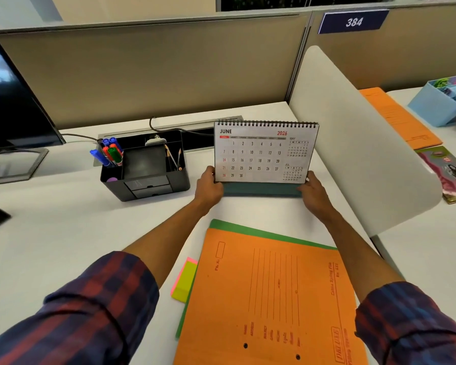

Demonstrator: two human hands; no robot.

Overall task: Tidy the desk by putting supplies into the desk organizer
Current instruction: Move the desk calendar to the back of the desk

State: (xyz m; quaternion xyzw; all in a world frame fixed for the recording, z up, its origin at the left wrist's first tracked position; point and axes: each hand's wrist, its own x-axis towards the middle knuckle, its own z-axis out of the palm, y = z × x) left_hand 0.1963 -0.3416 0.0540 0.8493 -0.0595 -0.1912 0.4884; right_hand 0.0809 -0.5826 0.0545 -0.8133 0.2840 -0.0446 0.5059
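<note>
Left hand (208, 184): it holds the lower left corner of the desk calendar (263, 151), the fingers curled around its edge.
Right hand (312, 191): it holds the lower right corner of the same calendar, the fingers grasping the edge.
Desk calendar: upright on the white counter (63, 233), showing the June 2026 page, with a dark green base below; it stands just right of the desk organizer (145, 169).
Desk organizer: a black box near the back of the counter; its left compartment holds coloured markers (109, 154), its right compartment holds pencils (173, 158), the middle compartment looks bare.
Orange folder (269, 299): it lies flat at the near side, on top of a green folder (271, 235).
Sticky notes (184, 280): a yellow and pink pad, touching the left edge of the folders.
Monitor (8, 101): at the far left.
</note>
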